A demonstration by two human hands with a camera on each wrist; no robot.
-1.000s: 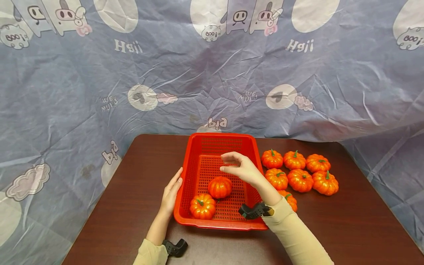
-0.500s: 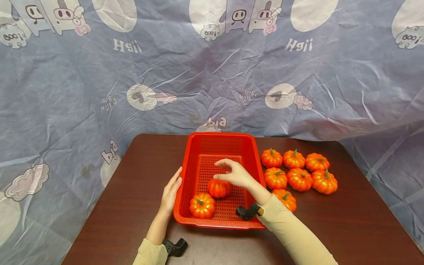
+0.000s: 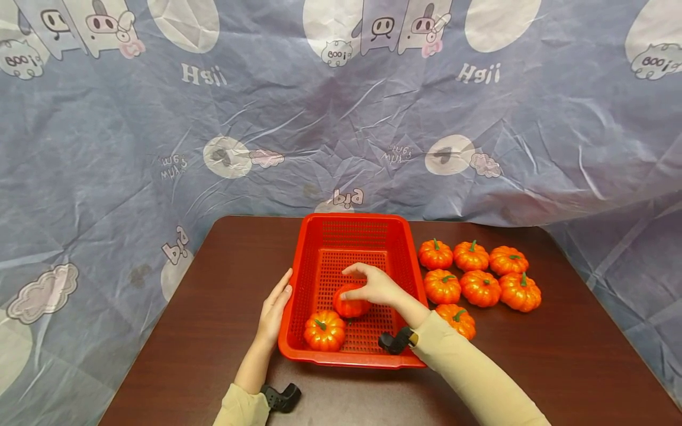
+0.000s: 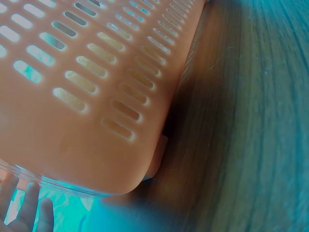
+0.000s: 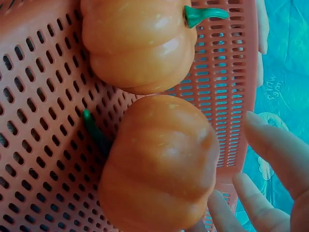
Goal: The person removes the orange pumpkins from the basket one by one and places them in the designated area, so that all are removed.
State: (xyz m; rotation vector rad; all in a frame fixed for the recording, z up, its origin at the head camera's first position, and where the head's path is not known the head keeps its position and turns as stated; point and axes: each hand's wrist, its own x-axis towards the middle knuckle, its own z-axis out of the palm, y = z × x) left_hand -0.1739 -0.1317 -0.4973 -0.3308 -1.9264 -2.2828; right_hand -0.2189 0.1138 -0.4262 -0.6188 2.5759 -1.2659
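A red plastic basket (image 3: pixel 351 359) with slotted walls stands on the table and holds two orange toy pumpkins. One pumpkin (image 3: pixel 325 331) sits stem up in the near left corner. Beside it lies another pumpkin (image 3: pixel 353 309), tipped so that its green stem points down toward the basket floor, as the right wrist view shows. My right hand (image 3: pixel 375 288) reaches over this tipped pumpkin, thumb and fingers spread about it; the thumb is apart from it in the right wrist view. Against the basket's left wall, my left hand (image 3: pixel 272 313) rests with straight fingers.
Several more orange pumpkins (image 3: pixel 481 289) stand in rows on the dark brown table (image 3: pixel 224 284), right of the basket. The nearest one (image 3: pixel 456 320) is close to my right sleeve. A blue-grey printed cloth (image 3: pixel 298 118) hangs behind the table.
My right hand has moved down and slightly left, from above the basket's middle to the tipped pumpkin. My left hand, the basket and the pumpkins have stayed in place.
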